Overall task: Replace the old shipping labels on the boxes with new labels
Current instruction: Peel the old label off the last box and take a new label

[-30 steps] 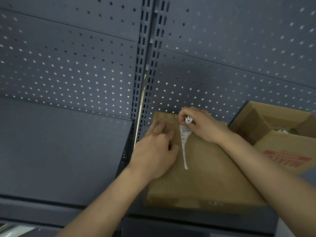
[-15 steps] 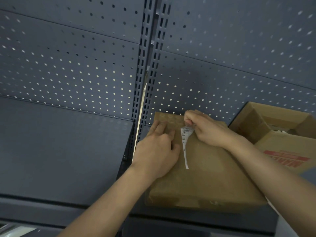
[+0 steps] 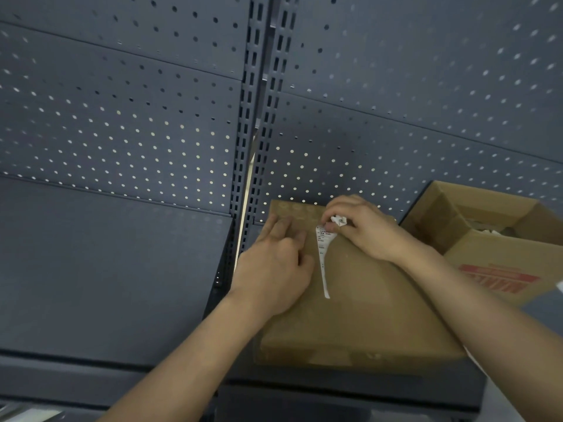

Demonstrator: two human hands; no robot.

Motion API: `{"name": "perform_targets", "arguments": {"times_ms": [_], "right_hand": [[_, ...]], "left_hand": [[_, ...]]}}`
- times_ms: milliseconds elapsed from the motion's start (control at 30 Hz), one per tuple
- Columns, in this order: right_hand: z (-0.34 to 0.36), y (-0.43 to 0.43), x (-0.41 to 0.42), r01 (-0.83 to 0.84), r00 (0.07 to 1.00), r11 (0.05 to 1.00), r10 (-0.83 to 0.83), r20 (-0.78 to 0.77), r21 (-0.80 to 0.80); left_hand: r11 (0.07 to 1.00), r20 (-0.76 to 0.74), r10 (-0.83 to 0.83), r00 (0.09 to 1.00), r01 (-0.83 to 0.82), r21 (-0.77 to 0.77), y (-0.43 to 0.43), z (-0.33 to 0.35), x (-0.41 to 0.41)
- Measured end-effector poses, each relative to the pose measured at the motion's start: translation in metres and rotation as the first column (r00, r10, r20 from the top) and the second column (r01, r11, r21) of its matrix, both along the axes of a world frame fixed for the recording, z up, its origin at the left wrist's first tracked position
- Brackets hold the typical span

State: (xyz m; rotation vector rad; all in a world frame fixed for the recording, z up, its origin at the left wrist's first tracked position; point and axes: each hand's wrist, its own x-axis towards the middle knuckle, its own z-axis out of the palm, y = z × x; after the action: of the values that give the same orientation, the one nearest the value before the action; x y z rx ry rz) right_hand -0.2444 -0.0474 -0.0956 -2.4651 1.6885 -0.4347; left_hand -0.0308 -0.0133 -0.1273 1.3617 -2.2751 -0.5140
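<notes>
A closed brown cardboard box (image 3: 365, 306) lies flat on the dark shelf. A narrow torn strip of white printed label (image 3: 323, 254) still clings to its top, tapering toward me. My left hand (image 3: 274, 266) presses flat on the box lid to the left of the strip, fingers straight. My right hand (image 3: 362, 226) pinches the strip's upper end at the far part of the lid, with a crumpled white wad of peeled label (image 3: 338, 221) bunched in its fingers.
An open cardboard box with red print (image 3: 499, 257) stands to the right, some white scraps inside. Grey perforated back panels (image 3: 152, 117) rise behind, with a slotted upright (image 3: 259, 102) in the middle. A bare dark shelf (image 3: 106, 269) lies to the left.
My right hand shifted slightly along the strip's top end and regripped it; the crumpled wad shows again in its fingers. My left hand and the box stayed in place.
</notes>
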Motion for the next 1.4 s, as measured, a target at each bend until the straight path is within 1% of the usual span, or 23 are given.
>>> {"name": "perform_targets", "arguments": {"times_ms": [133,300,367,467,633,800,900,1033,1167,1267,1333,1400], "right_hand": [[-0.002,0.006,0.009,0.042,0.997,0.995,-0.047,-0.058,-0.094],[0.0,0.008,0.017,0.062,0.987,0.995,-0.072,-0.147,-0.076],[0.002,0.011,0.018,0.048,0.987,0.995,-0.061,-0.151,-0.091],[0.007,0.018,0.019,0.069,0.976,0.994,-0.085,-0.198,-0.089],[0.007,0.023,0.019,0.078,0.975,0.99,-0.101,-0.199,-0.121],[0.007,0.03,0.019,0.086,0.971,0.978,-0.124,-0.204,-0.188],[0.001,0.026,0.015,0.077,0.979,0.982,-0.108,-0.175,-0.171],[0.0,0.026,0.011,0.064,0.995,0.986,-0.075,-0.063,-0.156],[-0.003,0.03,0.006,0.059,0.995,0.979,-0.073,-0.067,-0.195],[-0.003,0.033,0.007,0.035,0.999,0.981,-0.034,0.007,-0.19],[-0.001,0.036,0.008,0.048,0.999,0.976,-0.045,0.018,-0.213],[0.003,0.038,0.008,0.068,0.997,0.975,-0.057,0.061,-0.213]], "left_hand": [[1.0,-0.009,0.009,1.0,-0.009,0.008,0.001,0.001,0.0],[0.999,-0.006,0.034,0.999,-0.034,0.01,0.002,0.002,-0.002],[0.999,-0.006,0.042,0.999,-0.042,0.012,0.003,0.003,-0.003],[0.999,-0.016,0.05,0.999,-0.05,0.018,0.003,0.003,-0.004],[0.998,-0.019,0.054,0.998,-0.054,0.012,0.004,0.004,-0.004],[0.999,-0.024,0.05,0.998,-0.049,0.016,0.003,0.004,-0.003],[0.998,-0.027,0.052,0.998,-0.052,0.019,0.003,0.004,-0.004],[0.999,-0.041,0.038,0.998,-0.038,0.009,0.002,0.002,-0.003],[0.999,-0.062,0.035,0.997,-0.035,0.005,0.001,0.001,-0.003],[0.999,-0.071,0.034,0.997,-0.034,0.004,0.001,-0.001,-0.002],[0.999,-0.072,0.037,0.997,-0.037,0.003,0.0,-0.001,-0.002],[0.999,-0.07,0.039,0.997,-0.039,0.006,0.0,0.0,-0.002]]}}
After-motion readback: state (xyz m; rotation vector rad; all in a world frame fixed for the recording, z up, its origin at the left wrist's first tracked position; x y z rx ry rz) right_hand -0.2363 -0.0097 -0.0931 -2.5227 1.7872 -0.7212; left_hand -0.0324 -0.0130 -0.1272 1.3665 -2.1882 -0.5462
